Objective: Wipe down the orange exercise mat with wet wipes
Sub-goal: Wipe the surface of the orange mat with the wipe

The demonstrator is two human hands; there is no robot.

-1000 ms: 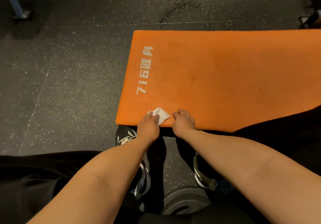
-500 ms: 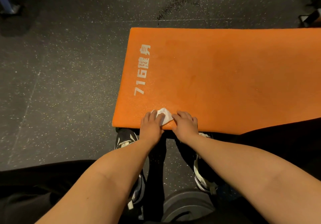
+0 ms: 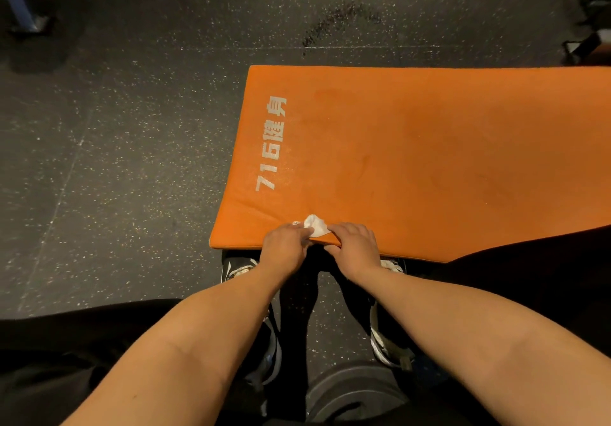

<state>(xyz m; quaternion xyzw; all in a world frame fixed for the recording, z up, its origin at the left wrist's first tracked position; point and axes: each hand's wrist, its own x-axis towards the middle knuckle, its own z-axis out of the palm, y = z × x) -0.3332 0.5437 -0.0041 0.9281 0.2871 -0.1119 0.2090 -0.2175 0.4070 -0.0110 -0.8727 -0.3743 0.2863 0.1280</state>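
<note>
The orange exercise mat point(image 3: 429, 148) lies on the dark floor, with white print near its left end. A small bunched white wet wipe point(image 3: 316, 225) sits on the mat's near edge. My left hand point(image 3: 284, 247) pinches the wipe's left side with curled fingers. My right hand point(image 3: 355, 243) holds the wipe's right corner, its fingers curled on the mat and its thumb at the mat's front edge. Both hands are close together, almost touching.
Speckled black rubber floor point(image 3: 115, 161) surrounds the mat. My shoes point(image 3: 388, 346) stand just below the mat's near edge, and a dark weight plate point(image 3: 353, 392) lies by them. Equipment parts show at the top left point(image 3: 23, 19) and top right point(image 3: 585, 42).
The wipe has gone from lying flatter under my fingers to bunched up between both hands. The hands stayed at the mat's near edge and drew slightly closer.
</note>
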